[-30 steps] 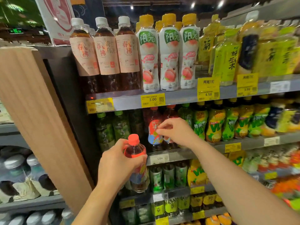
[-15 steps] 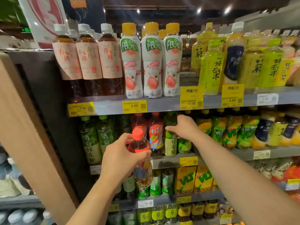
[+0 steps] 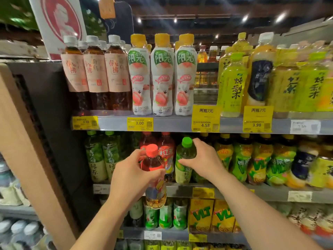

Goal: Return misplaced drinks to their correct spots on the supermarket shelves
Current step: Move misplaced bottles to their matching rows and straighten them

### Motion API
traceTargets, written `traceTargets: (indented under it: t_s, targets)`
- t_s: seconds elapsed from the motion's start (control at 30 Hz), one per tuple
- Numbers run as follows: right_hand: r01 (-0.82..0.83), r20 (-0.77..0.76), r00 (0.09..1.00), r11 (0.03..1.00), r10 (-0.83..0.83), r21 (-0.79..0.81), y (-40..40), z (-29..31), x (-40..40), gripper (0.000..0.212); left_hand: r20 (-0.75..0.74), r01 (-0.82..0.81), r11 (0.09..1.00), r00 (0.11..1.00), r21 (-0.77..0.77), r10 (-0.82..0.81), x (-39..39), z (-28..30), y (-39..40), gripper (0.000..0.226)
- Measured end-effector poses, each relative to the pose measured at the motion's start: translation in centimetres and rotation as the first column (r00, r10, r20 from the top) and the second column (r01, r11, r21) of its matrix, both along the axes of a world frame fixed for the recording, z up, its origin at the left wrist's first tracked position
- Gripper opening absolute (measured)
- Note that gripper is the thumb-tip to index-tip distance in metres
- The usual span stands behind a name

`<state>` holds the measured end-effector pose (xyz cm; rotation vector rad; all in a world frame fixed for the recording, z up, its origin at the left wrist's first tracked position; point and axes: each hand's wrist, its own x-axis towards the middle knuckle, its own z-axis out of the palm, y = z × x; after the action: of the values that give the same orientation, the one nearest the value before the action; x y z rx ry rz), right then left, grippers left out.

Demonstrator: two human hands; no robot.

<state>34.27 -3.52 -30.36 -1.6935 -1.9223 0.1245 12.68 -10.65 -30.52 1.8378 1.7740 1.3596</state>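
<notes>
The left hand (image 3: 130, 175) grips a red-capped bottle (image 3: 154, 175) in front of the shelf, its label half hidden by fingers. Just beside it, the right hand (image 3: 201, 160) clasps a green-capped bottle (image 3: 185, 159) standing on the shelf; its lower label is blurred.

left hand (image 3: 133, 170) grips red-capped bottle (image 3: 154, 170) | right hand (image 3: 201, 159) grips green-capped bottle (image 3: 185, 159)

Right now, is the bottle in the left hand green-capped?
No, the left hand holds a red-capped bottle; the right hand grips the green-capped bottle.
</notes>
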Motion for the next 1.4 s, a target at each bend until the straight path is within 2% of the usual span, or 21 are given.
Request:
traceTargets:
  t_s: [0.1,0.3,0.6,0.77,0.9,1.03,1.2,1.3,1.4]
  targets:
    - [-0.059,-0.118,0.991,0.997,0.064,0.05,-1.4,-1.0,1.0,0.066,0.023,0.015,1.0,1.0,0.016,-0.016,1.0,0.5,0.3,0.05]
    - [-0.053,-0.3,0.948,0.982,0.107,0.183,-4.4,0.3,3.7,0.048,0.045,0.058,0.996,0.997,0.063,-0.061,3.6,1.7,1.3,0.05]
    - [-0.028,-0.323,0.943,0.989,0.074,0.145,-8.0,2.2,8.9,0.052,-0.036,0.122,0.984,0.992,0.133,-0.118,9.1,0.1,3.2,0.047]
    - [-0.046,-0.352,0.932,0.99,0.09,0.13,-8.2,1.8,10.4,0.046,-0.115,0.103,0.981,0.99,0.165,-0.084,10.9,-0.8,4.7,0.045]
    - [-0.049,-0.374,0.923,0.992,0.089,0.116,-7.8,1.6,11.1,0.046,-0.121,0.074,0.986,0.991,0.151,-0.056,11.2,-1.4,6.0,0.052]
    - [-0.056,-0.395,0.915,0.995,0.084,0.083,-7.1,1.5,11.5,0.047,-0.21,0.077,0.983,0.977,0.164,-0.042,11.4,-1.2,7.4,0.048]
    - [-0.042,-0.4,0.915,0.998,0.061,0.055,-5.8,1.2,11.4,0.049,-0.294,0.001,0.997,0.956,0.082,0.023,11.1,-0.5,8.9,0.061]
    - [-0.03,-0.422,0.906,0.999,0.037,0.024,-5.0,1.0,11.3,0.051,-0.285,-0.008,0.999,0.958,0.033,0.017,10.8,0.1,9.2,0.055]
    - [-0.049,-0.474,0.88,0.999,0.044,0.002,-4.2,0.8,11.0,0.05,-0.229,-0.011,1.0,0.973,0.008,0.013,10.9,0.5,9.2,0.061]
